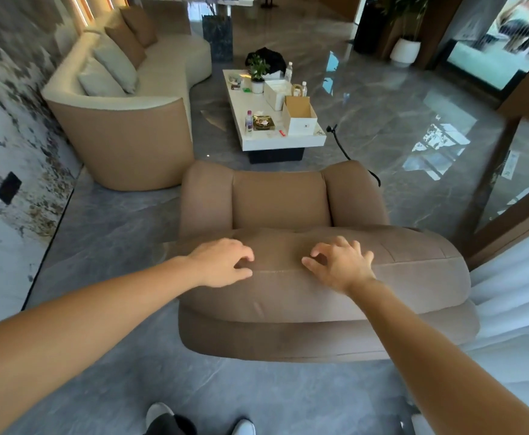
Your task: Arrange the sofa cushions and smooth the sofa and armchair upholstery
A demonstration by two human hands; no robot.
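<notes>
Armchair (pixel 288 277) front face and legs hidden, seen from behind its backrest. Small items on bench (pixel 275 141) beyond armchair too small to identify; bottle labels unreadable. Shoes (pixel 159 416) below armchair cut off by bottom edge. Doorway scene far right of armchair blurred.

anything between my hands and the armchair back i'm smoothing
Nothing visible. The left hand and right hand are both already at the top of the armchair backrest, fingers curled on the brown fabric either side of its middle. No cushion or other object lies there.
</notes>
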